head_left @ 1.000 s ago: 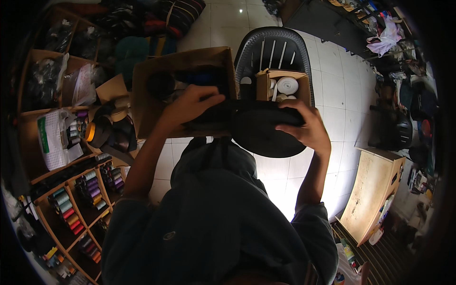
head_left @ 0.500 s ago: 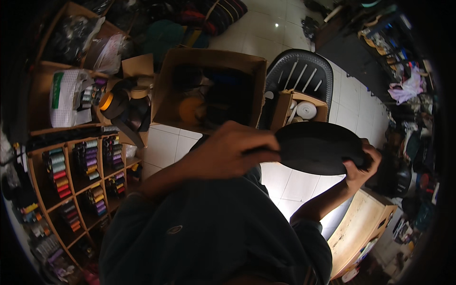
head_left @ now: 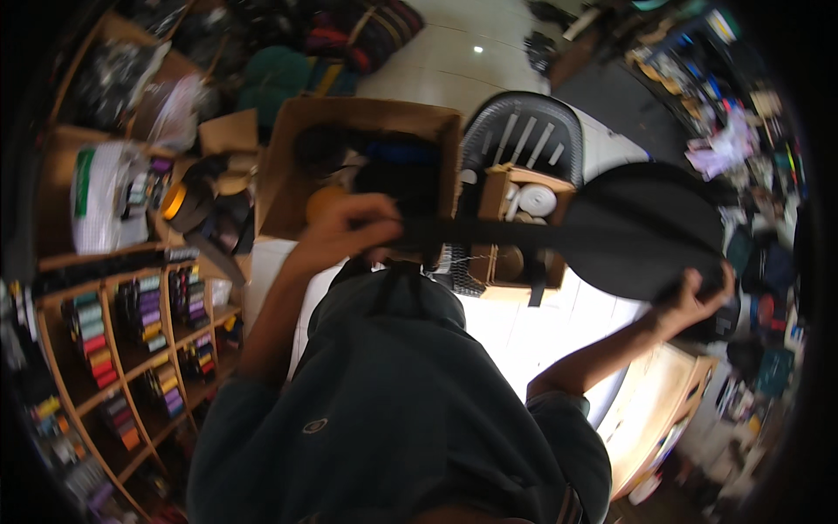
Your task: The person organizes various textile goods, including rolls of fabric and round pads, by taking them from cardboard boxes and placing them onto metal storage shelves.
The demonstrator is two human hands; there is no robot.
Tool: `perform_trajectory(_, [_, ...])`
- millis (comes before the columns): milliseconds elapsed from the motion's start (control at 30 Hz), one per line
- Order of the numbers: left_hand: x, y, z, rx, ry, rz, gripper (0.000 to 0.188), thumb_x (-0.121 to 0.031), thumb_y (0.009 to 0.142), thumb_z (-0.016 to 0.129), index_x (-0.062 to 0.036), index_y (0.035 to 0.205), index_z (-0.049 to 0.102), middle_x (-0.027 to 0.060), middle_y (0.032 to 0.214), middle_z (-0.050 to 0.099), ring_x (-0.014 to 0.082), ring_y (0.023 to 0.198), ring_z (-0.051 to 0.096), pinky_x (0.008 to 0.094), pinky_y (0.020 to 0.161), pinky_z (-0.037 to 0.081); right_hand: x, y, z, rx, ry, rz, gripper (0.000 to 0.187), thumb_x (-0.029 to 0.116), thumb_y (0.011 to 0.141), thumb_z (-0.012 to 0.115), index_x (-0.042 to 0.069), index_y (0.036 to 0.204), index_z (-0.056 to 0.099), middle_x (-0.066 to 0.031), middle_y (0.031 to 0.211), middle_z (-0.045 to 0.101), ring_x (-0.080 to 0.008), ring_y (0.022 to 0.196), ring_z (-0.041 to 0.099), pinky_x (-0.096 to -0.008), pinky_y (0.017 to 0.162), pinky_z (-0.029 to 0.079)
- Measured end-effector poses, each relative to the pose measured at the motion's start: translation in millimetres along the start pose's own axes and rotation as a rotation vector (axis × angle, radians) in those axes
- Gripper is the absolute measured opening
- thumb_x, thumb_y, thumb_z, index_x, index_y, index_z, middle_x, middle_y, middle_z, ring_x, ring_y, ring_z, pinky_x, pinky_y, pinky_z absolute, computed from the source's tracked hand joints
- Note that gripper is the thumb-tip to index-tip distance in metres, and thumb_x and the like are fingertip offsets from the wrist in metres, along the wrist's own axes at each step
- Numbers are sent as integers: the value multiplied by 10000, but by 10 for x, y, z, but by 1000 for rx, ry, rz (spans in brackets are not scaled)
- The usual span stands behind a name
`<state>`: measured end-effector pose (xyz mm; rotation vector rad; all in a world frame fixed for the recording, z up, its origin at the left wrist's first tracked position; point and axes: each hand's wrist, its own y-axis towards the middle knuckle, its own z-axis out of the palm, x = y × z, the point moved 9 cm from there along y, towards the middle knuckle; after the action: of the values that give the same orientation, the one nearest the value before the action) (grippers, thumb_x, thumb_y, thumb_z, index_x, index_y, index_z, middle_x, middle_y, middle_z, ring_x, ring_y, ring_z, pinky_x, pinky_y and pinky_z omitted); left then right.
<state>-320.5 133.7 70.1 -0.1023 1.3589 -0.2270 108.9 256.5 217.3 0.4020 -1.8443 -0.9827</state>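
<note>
A large flat roll of black webbing (head_left: 642, 240) is up at the right, its face tilted toward me. My right hand (head_left: 698, 299) grips its lower right rim, thumb on the near face. From the roll a length of black strap (head_left: 489, 233) runs leftward, drawn out straight. My left hand (head_left: 345, 237) has its fingers pinched on the strap's far end, in front of the big cardboard box. Another dark strap end (head_left: 538, 284) hangs below the roll, over the smaller box; what it joins is hidden.
An open cardboard box (head_left: 272, 188) with dark rolls stands ahead. Beside it, a black plastic chair (head_left: 572, 131) carries a small box (head_left: 499, 188) with white rolls (head_left: 536, 201). Wooden thread shelves (head_left: 122, 354) line the left; a wooden cabinet (head_left: 650, 419) is at the lower right.
My left hand has moved left, away from the roll, and strap now stretches between the two. The roll has swung right and up, showing its round face more fully.
</note>
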Motion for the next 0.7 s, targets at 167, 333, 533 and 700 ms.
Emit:
perform_trajectory(167, [-239, 16, -771, -225, 26, 140, 147, -103, 899, 555, -39, 767, 550, 15, 744, 574, 76, 662, 558, 213, 543, 438, 48, -351, 506, 373, -48, 195, 564, 82, 620, 835, 21, 1119, 579, -105, 1066, 616, -199, 1002, 576, -305, 913, 423])
perform_trajectory(333, [238, 367, -1079, -99, 891, -178, 176, -174, 886, 592, -9, 942, 619, 45, 853, 632, 115, 738, 574, 286, 712, 459, 269, -766, 849, 789, 56, 335, 539, 90, 590, 854, 50, 1077, 627, -92, 1042, 668, -185, 938, 640, -296, 847, 484])
perform_trajectory(533, [167, 521, 214, 273, 527, 123, 388, -225, 853, 654, -21, 1176, 588, 148, 1123, 630, 224, 1067, 599, 311, 929, 439, 757, -1135, 1112, 942, 139, 238, 480, 94, 630, 821, 38, 1067, 629, -108, 1054, 663, -276, 974, 645, -339, 868, 495])
perform_trajectory(700, [-30, 318, 1363, 553, 527, 350, 475, -209, 812, 708, 11, 1197, 539, 186, 1135, 614, 316, 1041, 616, 353, 871, 483, 939, -1571, 1258, 951, 55, 345, 489, 74, 650, 803, 54, 1094, 599, -104, 1038, 663, -284, 975, 647, -349, 833, 519])
